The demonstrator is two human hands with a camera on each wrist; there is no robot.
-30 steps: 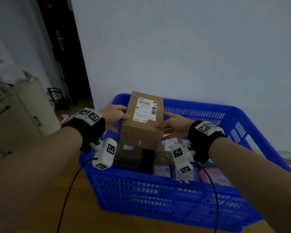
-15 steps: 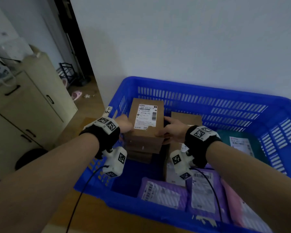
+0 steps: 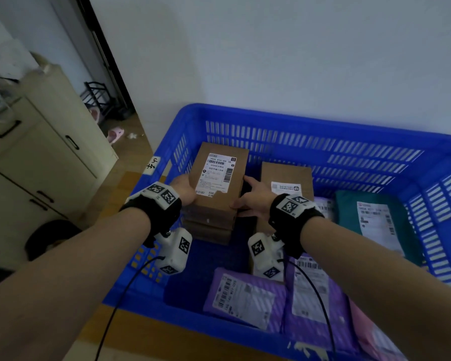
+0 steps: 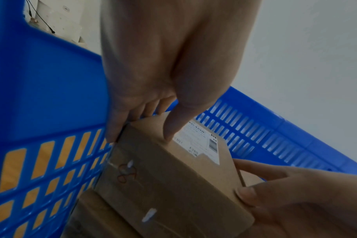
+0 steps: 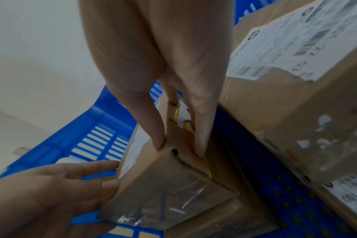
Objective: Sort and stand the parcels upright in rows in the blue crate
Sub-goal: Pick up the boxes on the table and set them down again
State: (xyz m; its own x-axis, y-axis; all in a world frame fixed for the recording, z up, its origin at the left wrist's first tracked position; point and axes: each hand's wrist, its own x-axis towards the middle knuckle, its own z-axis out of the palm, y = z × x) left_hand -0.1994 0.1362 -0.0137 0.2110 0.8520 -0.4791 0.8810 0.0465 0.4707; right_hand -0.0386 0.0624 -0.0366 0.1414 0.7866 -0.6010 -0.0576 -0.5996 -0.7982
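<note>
Parcels are lying about inside the blue crate [image 3: 323, 126], which is sitting against a pale wall with its near rim just below us. We are looking down into it from the head view. A cream cabinet [image 3: 50, 157] is standing to the left of the crate, beside a dark doorway.

Along the right side of the crate a teal mailer bag [image 3: 349, 217] is lying flat with its white label up. Two purple mailer bags [image 3: 248, 295] are lying flat in the near part, side by side. A second cardboard box [image 3: 287, 175] is resting near the far wall, just right of our hands.

We are holding the labelled cardboard box [image 3: 219, 178] from both sides in the far left corner, close to the slatted left wall. It is sitting on top of other brown boxes [image 3: 208, 230] stacked beneath it, with its label facing up.

Our left hand [image 3: 184, 188] is gripping the box's left edge, thumb on the top face and fingers curled down the side, as the left wrist view shows. Our right hand [image 3: 253, 198] is clasping the right edge, thumb on the top face and fingers down the side.
</note>
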